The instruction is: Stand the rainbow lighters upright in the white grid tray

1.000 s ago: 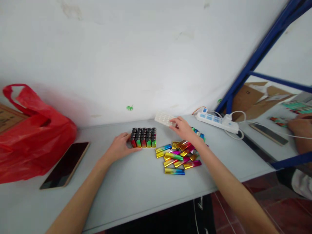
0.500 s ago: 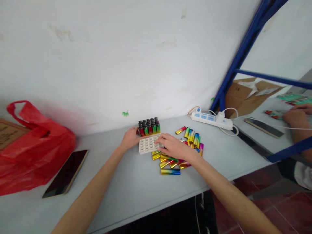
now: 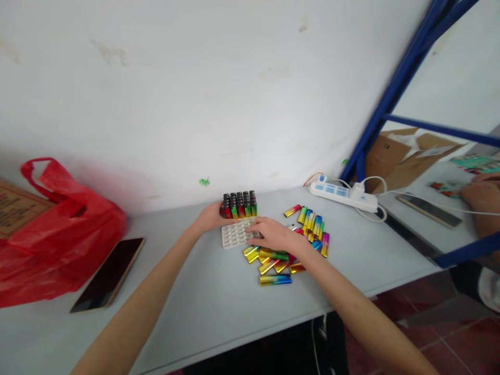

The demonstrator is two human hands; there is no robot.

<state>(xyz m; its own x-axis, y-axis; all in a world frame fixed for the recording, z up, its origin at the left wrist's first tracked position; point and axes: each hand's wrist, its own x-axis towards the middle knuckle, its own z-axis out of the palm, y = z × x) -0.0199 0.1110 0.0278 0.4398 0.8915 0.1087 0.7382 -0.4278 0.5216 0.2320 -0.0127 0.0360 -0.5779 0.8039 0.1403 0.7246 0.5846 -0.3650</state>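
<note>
Black-topped lighters (image 3: 240,205) with shiny red, green and yellow bodies stand upright in tight rows near the wall. My left hand (image 3: 211,217) curls around the left end of this block, thumb along its front, the other fingers partly hidden. Just in front lies a white tray (image 3: 234,234) with rows of slots. Over the tray's right end, my right hand (image 3: 275,234) bends its fingers and thumb together; a small dark spot shows between them, too small to name. Loose metallic multicoloured lighter bodies (image 3: 275,280) lie in a pile beneath and beyond my right hand.
A red plastic bag (image 3: 78,229) and a dark phone (image 3: 109,273) are on the left. A white power strip (image 3: 344,195) with cables sits at the back right beside a blue metal frame (image 3: 377,125). Beyond the frame are a cardboard box (image 3: 390,156), another phone (image 3: 429,209) and another person's arm.
The view has shifted slightly. My left hand reaches a little further along the front of the lighter block. My right hand stays at the tray's right end.
</note>
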